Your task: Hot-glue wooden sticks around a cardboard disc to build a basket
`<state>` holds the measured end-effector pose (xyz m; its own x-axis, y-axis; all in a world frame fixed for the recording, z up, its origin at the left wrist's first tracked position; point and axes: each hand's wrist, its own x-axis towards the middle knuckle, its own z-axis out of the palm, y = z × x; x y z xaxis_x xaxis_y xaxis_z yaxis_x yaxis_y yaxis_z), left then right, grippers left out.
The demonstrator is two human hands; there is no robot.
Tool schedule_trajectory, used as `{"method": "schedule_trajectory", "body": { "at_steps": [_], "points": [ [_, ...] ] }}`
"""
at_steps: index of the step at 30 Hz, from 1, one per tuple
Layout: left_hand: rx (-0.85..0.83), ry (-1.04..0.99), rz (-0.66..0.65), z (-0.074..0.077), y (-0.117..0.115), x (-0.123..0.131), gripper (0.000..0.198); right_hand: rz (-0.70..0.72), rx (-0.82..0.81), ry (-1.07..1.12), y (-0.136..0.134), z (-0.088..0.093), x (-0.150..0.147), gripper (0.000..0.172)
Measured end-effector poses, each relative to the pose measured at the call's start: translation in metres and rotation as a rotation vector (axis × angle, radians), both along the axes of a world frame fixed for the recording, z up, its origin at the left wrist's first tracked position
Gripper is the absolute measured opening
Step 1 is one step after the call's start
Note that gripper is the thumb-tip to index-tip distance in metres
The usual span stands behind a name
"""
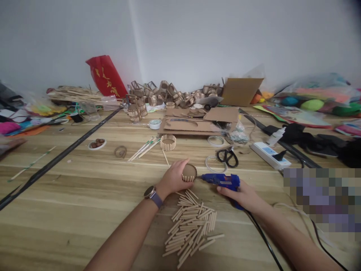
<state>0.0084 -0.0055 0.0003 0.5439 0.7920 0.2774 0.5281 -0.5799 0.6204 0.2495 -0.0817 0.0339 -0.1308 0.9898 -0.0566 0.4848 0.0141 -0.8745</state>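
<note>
Left hand: grip closed on the left side of one partly stick-edged cardboard basket, near the middle of the wooden surface. Right hand: grip wrapped round one blue hot-glue gun; long axis runs sideways, nozzle pointing left at the basket's right rim, contact uncertain. Short wooden sticks: loose pile, on the wearer's side of the basket.

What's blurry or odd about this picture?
In the head view, a pale streak runs down the wall, the top right corner darkens, coarse squares mask a patch beside the right forearm, and the label on the blue glue gun is too soft to read.
</note>
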Motion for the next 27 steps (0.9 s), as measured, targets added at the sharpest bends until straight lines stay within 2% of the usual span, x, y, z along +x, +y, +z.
{"method": "schedule_trajectory", "body": {
  "at_steps": [11, 17, 27],
  "points": [
    [0.028, 0.002, 0.001, -0.0054, 0.0018, 0.0006, 0.083, 0.085, 0.036, -0.052, 0.001, -0.0044, -0.0024, 0.036],
    [0.033, -0.007, 0.0, -0.0054, 0.002, 0.0, 0.082, 0.039, 0.048, -0.101, -0.0002, -0.0074, -0.006, 0.033],
    [0.025, 0.0, 0.003, -0.0041, 0.0014, 0.0003, 0.082, 0.065, 0.065, -0.086, -0.0011, -0.009, -0.0095, 0.03]
  ]
}}
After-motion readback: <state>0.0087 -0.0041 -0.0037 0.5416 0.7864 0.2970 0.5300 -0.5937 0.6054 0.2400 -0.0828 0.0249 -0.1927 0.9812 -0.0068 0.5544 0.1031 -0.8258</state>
